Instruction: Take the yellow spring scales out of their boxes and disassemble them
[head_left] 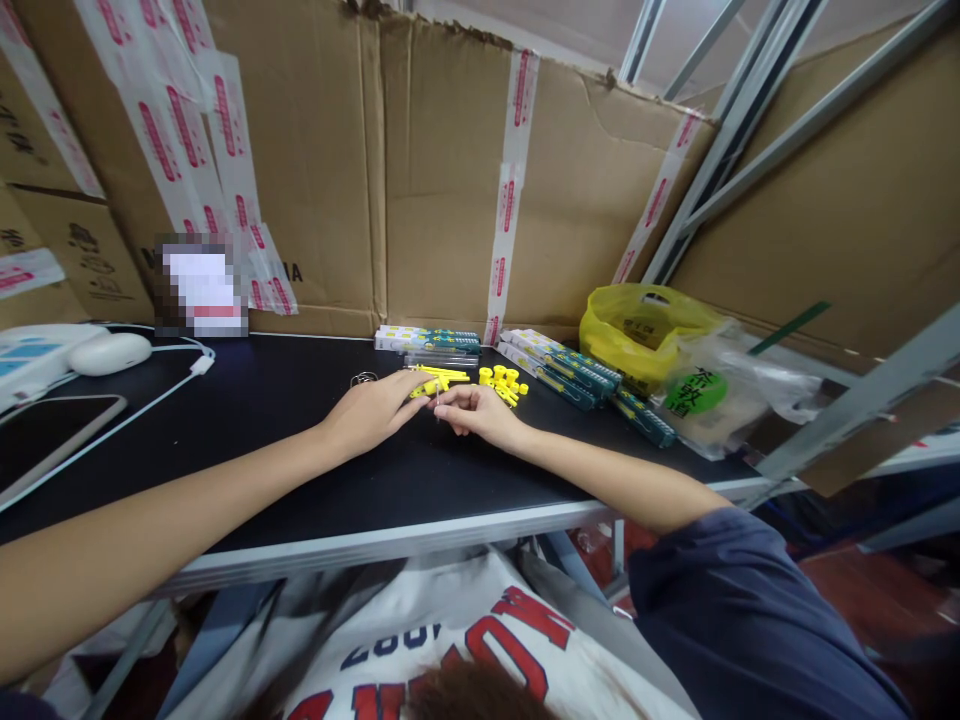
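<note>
My left hand (pixel 375 408) is closed on a small yellow plastic piece (pixel 426 389) above the black tabletop. Close beside it, my right hand (pixel 484 412) pinches a thin metal rod (pixel 438 402) that meets the yellow piece; its exact kind is too small to tell. Just beyond the hands lie several yellow sticks (pixel 454 374). Small round yellow parts (pixel 504 380) are heaped behind my right hand. Metal rings (pixel 364 379) rest beyond my left wrist, partly hidden. Farther back are clear plastic tubes (pixel 441 359).
Slim printed boxes (pixel 427 339) stand against the cardboard wall (pixel 442 180), with more boxes (pixel 562 367) to the right. A yellow bag (pixel 637 335) and a clear bag (pixel 712 400) sit at the right. A phone (pixel 52 435), cables and a power strip (pixel 45 355) occupy the left.
</note>
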